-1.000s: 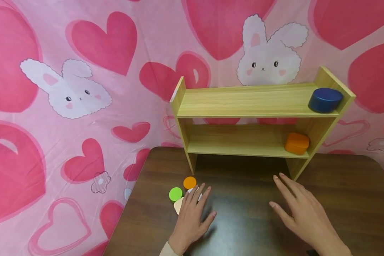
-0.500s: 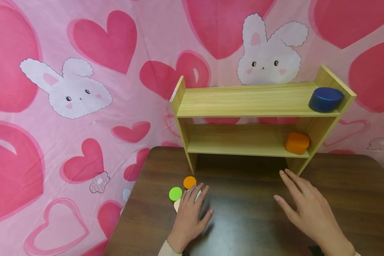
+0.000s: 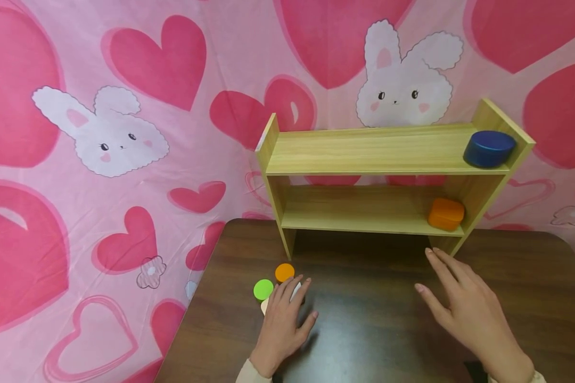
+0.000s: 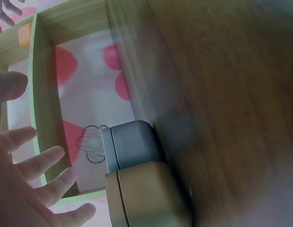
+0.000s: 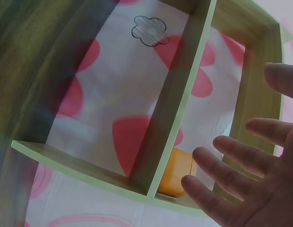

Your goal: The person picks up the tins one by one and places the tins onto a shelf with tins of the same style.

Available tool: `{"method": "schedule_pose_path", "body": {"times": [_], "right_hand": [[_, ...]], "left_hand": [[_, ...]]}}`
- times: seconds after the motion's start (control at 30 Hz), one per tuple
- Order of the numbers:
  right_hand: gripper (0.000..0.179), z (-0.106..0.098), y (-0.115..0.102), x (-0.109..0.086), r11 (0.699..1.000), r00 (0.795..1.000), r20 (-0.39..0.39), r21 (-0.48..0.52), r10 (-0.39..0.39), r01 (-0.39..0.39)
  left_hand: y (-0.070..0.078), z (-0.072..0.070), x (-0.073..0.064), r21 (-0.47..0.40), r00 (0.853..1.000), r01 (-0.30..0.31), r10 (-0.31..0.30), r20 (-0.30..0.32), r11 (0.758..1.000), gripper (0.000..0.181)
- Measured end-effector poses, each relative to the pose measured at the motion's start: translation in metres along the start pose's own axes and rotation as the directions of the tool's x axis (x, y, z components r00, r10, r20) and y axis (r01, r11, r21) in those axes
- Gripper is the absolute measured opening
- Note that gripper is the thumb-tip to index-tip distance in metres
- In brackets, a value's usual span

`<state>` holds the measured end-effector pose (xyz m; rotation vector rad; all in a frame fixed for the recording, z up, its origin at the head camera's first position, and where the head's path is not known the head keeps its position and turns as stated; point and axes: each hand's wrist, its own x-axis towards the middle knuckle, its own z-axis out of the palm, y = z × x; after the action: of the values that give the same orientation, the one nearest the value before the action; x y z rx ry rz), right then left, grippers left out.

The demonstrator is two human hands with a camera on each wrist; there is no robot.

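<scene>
My left hand (image 3: 282, 325), fingers spread and holding nothing, hovers over a small group of containers at the table's left. It partly hides a white-topped one (image 3: 295, 290) and a cream-topped one (image 3: 264, 307); past its fingertips show a green round lid (image 3: 263, 290) and an orange round lid (image 3: 285, 273). In the left wrist view two lidded boxes, one greyish (image 4: 137, 144) and one tan (image 4: 149, 194), stand side by side beyond the fingers. My right hand (image 3: 469, 311) is spread in the air before the shelf's right end, with nothing in it.
A two-tier wooden shelf (image 3: 374, 151) stands at the back of the dark brown table (image 3: 364, 340). A blue round tin (image 3: 489, 149) sits on its top right; an orange box (image 3: 445, 214) sits at the lower tier's right end. A pink heart-and-rabbit cloth (image 3: 182, 138) hangs behind.
My right hand has drifted a little to the right and toward the shelf. The left hand has shifted slightly, still over the containers. The containers and shelf stay put.
</scene>
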<state>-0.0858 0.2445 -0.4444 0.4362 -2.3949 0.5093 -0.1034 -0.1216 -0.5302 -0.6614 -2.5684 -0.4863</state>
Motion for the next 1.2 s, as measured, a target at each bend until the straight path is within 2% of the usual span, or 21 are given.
{"method": "schedule_pose_path", "body": {"times": [0.27,0.5,0.7,0.93,1.2], "right_hand": [[0.07,-0.003,0.005,0.004,1.0,0.999,-0.03,-0.015,0.011,-0.012],[0.068,-0.005,0.008,0.008,1.0,0.999,-0.043,-0.01,0.019,-0.02],[0.07,-0.007,0.01,0.009,0.999,0.998,-0.057,-0.017,0.034,-0.035],[0.072,-0.009,0.011,0.012,0.999,0.996,-0.08,-0.013,0.044,-0.045],[0.065,-0.012,0.015,0.016,0.998,0.994,-0.099,-0.024,0.055,-0.057]], "left_hand": [[-0.001,-0.002,-0.001,0.004,1.0,-0.001,0.001,-0.017,1.0,0.07],[-0.002,-0.002,-0.002,-0.013,1.0,0.02,-0.02,-0.003,1.0,0.067],[-0.003,-0.001,-0.003,-0.013,1.0,0.011,-0.012,-0.026,1.0,0.068],[-0.004,-0.004,-0.003,-0.002,0.999,0.029,-0.029,-0.02,1.0,0.066],[-0.006,-0.001,-0.004,0.028,0.998,0.037,-0.036,-0.045,0.999,0.066]]}}
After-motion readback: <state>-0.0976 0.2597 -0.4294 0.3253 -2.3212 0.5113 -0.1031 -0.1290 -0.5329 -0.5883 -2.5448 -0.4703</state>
